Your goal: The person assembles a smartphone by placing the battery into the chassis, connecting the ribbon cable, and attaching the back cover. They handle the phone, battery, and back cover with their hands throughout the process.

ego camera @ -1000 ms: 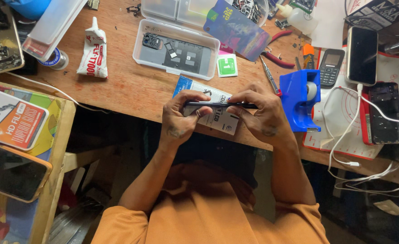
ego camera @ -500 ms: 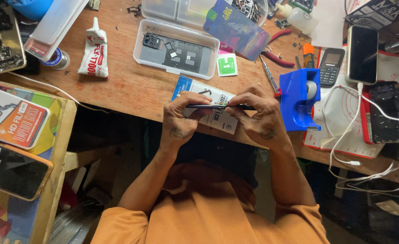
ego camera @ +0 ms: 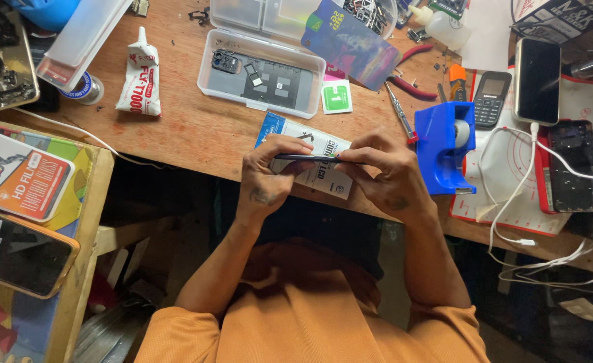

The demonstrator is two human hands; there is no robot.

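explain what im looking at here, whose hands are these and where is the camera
The camera sits on a person's head and looks down, so you see their own arms and orange shirt at the bottom. No machine is involved. The left hand and right hand together pinch a thin dark phone, seen edge-on, over the edge of a wooden workbench. Under it lies a white and blue packet. Nearby are a blue tape dispenser, a clear plastic tray with a phone frame in it, a white glue tube, a small keypad phone and red-handled pliers.
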